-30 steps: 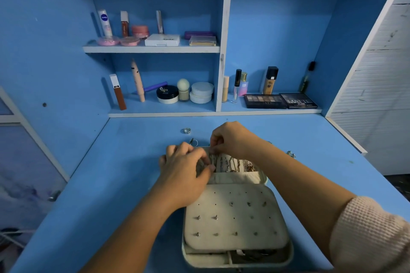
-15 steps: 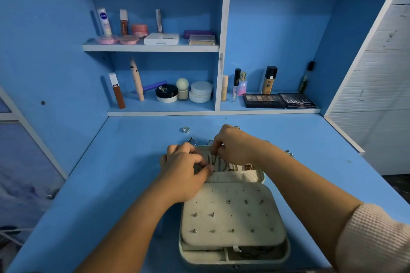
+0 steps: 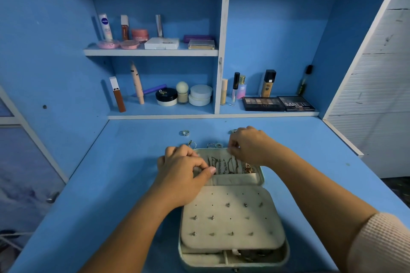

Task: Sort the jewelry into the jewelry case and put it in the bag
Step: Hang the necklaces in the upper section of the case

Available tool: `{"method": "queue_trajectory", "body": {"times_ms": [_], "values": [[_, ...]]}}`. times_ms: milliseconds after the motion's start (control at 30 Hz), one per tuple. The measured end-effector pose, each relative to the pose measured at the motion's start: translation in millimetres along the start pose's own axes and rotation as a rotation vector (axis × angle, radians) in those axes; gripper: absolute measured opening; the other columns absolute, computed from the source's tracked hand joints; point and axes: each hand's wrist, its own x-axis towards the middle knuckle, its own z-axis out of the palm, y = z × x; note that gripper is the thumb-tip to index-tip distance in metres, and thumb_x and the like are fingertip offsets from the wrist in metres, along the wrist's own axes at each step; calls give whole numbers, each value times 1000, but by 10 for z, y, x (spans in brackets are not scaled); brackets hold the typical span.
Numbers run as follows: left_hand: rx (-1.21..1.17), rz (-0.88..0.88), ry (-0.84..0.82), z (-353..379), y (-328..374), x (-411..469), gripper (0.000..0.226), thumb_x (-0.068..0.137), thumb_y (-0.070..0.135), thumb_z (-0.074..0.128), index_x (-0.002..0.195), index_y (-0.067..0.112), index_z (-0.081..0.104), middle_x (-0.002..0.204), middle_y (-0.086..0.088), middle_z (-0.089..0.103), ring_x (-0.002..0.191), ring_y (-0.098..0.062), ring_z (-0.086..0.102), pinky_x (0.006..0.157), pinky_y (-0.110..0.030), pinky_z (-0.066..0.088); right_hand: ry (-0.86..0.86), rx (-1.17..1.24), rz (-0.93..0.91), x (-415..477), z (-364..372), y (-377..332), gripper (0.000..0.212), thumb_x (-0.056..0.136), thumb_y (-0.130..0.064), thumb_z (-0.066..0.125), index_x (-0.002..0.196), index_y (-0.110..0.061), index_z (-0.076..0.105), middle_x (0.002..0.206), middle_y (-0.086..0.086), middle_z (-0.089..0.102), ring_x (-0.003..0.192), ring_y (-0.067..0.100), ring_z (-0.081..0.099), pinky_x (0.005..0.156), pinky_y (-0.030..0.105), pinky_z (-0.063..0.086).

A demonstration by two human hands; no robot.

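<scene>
An open cream jewelry case (image 3: 275, 257) lies on the blue desk (image 3: 111, 184). Its earring panel (image 3: 233, 217) holds several studs and covers the lower tray. Several necklaces (image 3: 224, 165) hang in the raised lid. My left hand (image 3: 182, 175) pinches the edge of the lid's pocket at the left. At the lid's top edge, my right hand (image 3: 250, 146) has its fingertips closed on a chain's upper end. Behind the case lie a loose ring (image 3: 184, 133), an earring (image 3: 192, 144) and small pieces (image 3: 214, 145). No bag is in view.
Two shelves at the back hold cosmetics: tubes, jars, compacts and two eyeshadow palettes (image 3: 278, 103). A white divider (image 3: 223, 51) splits the shelving. Blue side walls close the desk in on the left and right. The desk's right edge (image 3: 342, 137) borders a white slatted wall.
My right hand has shifted right along the lid's top edge, which uncovers more of the hanging necklaces. My left hand stays pinched on the pocket edge.
</scene>
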Motion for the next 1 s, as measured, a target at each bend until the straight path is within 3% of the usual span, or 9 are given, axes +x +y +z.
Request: {"method": "queue_trajectory", "body": {"times_ms": [67, 167, 233, 367, 467, 567, 633, 800, 1000], "values": [[-42, 5, 70, 16, -1, -14, 13, 84, 56, 60, 86, 43, 59, 108, 18, 38, 109, -6, 26, 93, -27, 20, 40, 50, -11, -27, 9, -2, 19, 97, -35, 44, 100, -22, 58, 99, -2, 62, 96, 20, 55, 80, 34, 43], [-269, -97, 275, 46, 5, -58, 44, 81, 35, 73, 114, 29, 45, 116, 9, 36, 110, -9, 37, 91, -24, 31, 187, 225, -23, -119, 14, 16, 16, 99, -32, 45, 99, -20, 55, 88, 0, 64, 80, 23, 59, 70, 35, 49], [-439, -247, 246, 6, 9, -63, 55, 82, 30, 73, 126, 24, 40, 120, 7, 46, 106, -9, 51, 86, -24, 41, 312, 307, -59, -186, 8, 16, 16, 99, -31, 46, 98, -20, 57, 86, 0, 63, 76, 22, 57, 68, 34, 48], [-679, -372, 10, -77, -21, -55, 21, 88, 28, 69, 107, 23, 62, 101, 11, 70, 88, -4, 68, 72, -21, 51, 522, 437, -125, -275, -3, -37, 14, 96, -25, 54, 98, -14, 62, 87, -2, 60, 72, 12, 52, 66, 22, 42], [-798, -382, 4, -97, -23, -72, 12, 88, 23, 70, 100, 24, 68, 95, 7, 75, 88, -9, 71, 78, -26, 54, 576, 656, -12, -359, -29, -88, 12, 91, -26, 62, 102, -21, 62, 93, -11, 58, 75, 0, 54, 65, 8, 41], [-929, -395, 20, -87, 15, -79, 16, 88, 14, 69, 101, 23, 68, 96, 4, 75, 88, -11, 72, 78, -26, 54, 520, 950, 189, -511, -68, -70, 26, 87, -35, 65, 111, -31, 56, 103, -16, 58, 85, 1, 60, 70, 22, 54], [-1006, -403, 4, -85, 57, -84, 20, 89, 7, 64, 103, 20, 68, 96, 0, 76, 88, -16, 72, 80, -30, 54, 359, 1095, 296, -648, -71, -47, 26, 89, -36, 62, 113, -28, 56, 102, -8, 62, 85, 11, 65, 71, 34, 58], [-1155, -467, 23, -48, 166, -93, 19, 92, 3, 52, 94, 12, 69, 89, -6, 76, 82, -22, 70, 80, -36, 54, 170, 873, 370, -894, 154, -97, 31, 98, -33, 46, 88, -4, 54, 72, 3, 53, 61, 16, 45, 57, 29, 36], [-731, -378, 19, -23, 36, -88, 37, 92, 37, 47, 101, 4, 61, 90, -12, 67, 85, -28, 62, 81, -39, 49, 209, 795, 418, -869, 201, -77, 27, 97, -32, 49, 79, -14, 59, 67, 0, 55, 59, 15, 46, 55, 27, 35]]}}
